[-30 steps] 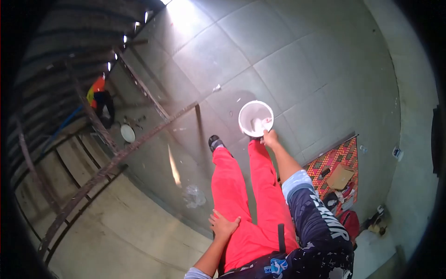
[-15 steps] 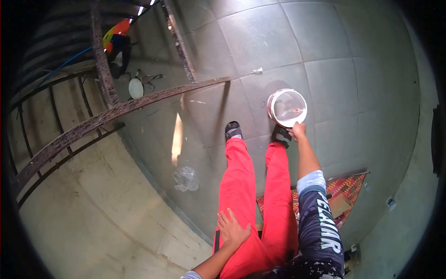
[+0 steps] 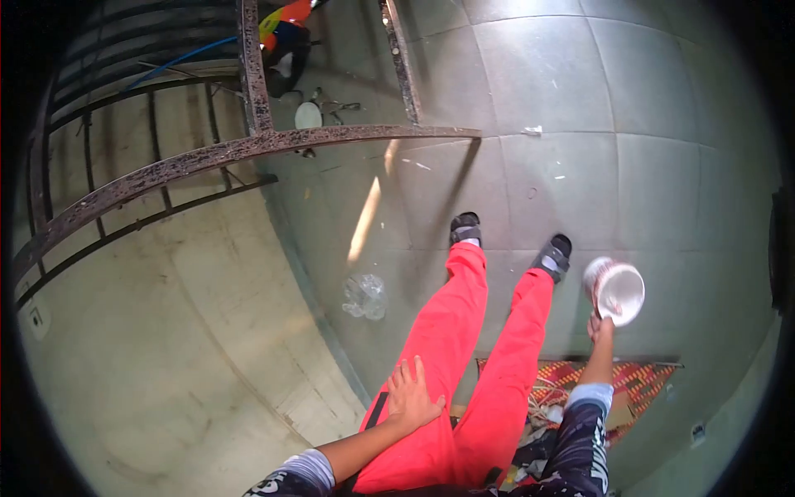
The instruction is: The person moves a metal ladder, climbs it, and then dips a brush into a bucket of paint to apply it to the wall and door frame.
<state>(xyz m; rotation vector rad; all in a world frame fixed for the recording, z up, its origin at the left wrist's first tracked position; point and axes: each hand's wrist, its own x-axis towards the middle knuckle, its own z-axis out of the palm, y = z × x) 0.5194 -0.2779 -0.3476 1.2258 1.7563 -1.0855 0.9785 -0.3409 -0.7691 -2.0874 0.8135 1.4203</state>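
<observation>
My right hand (image 3: 598, 326) is closed at the near edge of a white bucket (image 3: 590, 280) with reddish marks on its outer wall. The bucket tilts, so its open mouth faces up toward me, and a small reddish spot shows inside. It hangs to the right of my right sandal (image 3: 555, 255). My left hand (image 3: 411, 399) lies with fingers spread on the thigh of my red trousers (image 3: 439, 348), holding nothing.
A rusty metal frame (image 3: 178, 164) spans the upper left. Beyond it are a person (image 3: 286, 50) in bright orange and a white round lid-like thing (image 3: 308, 116). A clear plastic bag (image 3: 364, 296) lies on the tiled floor; a patterned mat (image 3: 638, 389) with clutter is at lower right.
The bucket has moved right and nearer to me in my right hand, and tips more. My right foot has shifted right. My left hand stays on my thigh.
</observation>
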